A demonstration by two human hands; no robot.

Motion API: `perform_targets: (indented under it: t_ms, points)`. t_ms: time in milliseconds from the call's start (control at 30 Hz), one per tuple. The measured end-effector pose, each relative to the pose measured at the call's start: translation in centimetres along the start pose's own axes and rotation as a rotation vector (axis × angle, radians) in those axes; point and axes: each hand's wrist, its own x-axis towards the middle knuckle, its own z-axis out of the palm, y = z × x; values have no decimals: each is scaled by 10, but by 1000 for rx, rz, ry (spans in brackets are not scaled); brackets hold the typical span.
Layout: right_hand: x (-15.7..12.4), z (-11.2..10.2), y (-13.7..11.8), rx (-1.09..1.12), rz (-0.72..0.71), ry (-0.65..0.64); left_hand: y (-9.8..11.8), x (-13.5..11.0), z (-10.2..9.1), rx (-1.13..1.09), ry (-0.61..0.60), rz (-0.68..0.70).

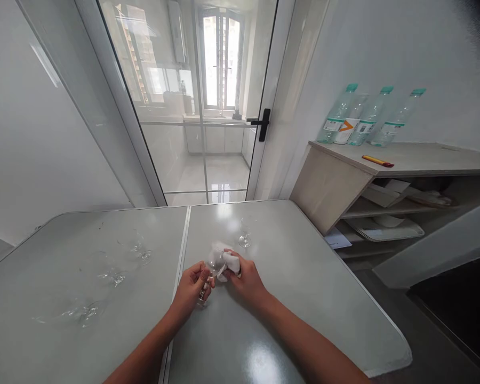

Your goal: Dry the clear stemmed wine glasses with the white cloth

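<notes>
My left hand [195, 284] is closed round the stem of a wine glass [215, 265], whose foot pokes out below my fingers. A crumpled white cloth [231, 262] is gripped in my right hand [248, 278] and pressed against the bowl of that glass. Part of the bowl is hidden behind the cloth and fingers. Just beyond my hands, another wine glass [245, 240] stands upright on the table. Over on the left half lie three more clear glasses, a near one [88, 312], a middle one [117, 277] and a far one [144, 255].
The pale table [312, 298] has a seam down its middle. A glass door [224, 154] with a black handle [264, 125] rises behind it. To the right, a wooden shelf unit [340, 181] bears several plastic bottles [366, 125] and a yellow-red stick-like item [378, 161].
</notes>
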Motion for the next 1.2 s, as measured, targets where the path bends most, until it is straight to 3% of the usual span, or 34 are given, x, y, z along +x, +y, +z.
perform_targets:
  t_ms: [100,200,333,500,633,767,867,1033,1200]
  points:
    - [-3,-2,4,-296,-347,68,0,1,0,-84,-35,-26]
    - [1,-15,-2,-559,-666,-98,-2,1,-2,-31,-57,-36]
    - [9,-30,-14,-724,-781,-299,0,-3,-6,358,-86,123]
    - [8,-28,-17,-573,-657,-376,5,-11,-7,759,-204,332]
    - [3,-28,-18,-387,-433,-387,3,-16,-5,872,-251,422]
    - [4,-31,-20,-142,-210,-441,-1,-17,-6,985,-238,564]
    - [7,-30,-22,-13,-49,-449,-3,-16,-8,970,-209,593]
    - [7,-21,-23,296,155,-321,-1,-17,-5,884,-87,530]
    - [7,-5,-16,575,288,-93,5,-15,-2,844,125,468]
